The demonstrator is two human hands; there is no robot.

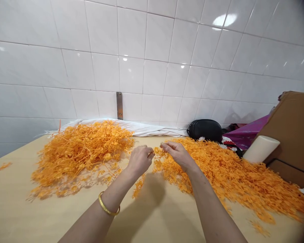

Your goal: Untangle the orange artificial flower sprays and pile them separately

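Note:
My left hand (141,158), with a gold bangle (108,206) on its wrist, is closed in a pinch on a thin orange plastic flower sprig (139,186). Part of the sprig hangs below that hand. Close by on the right, my right hand (179,154) has thumb and fingertips pressed together; what lies between them is too small to make out. Left of my hands is a tangled heap of stemmed orange plastic sprigs (83,148). Beneath and beyond my right hand spreads a wide pile of loose orange plastic flower pieces (233,172).
A white cloth (157,129) runs along the tabletop's (12,209) back edge, against the tiled wall. At the back right are a black pouch (205,130), a cream-coloured roll (261,149), purple plastic (249,133) and a cardboard box (291,125).

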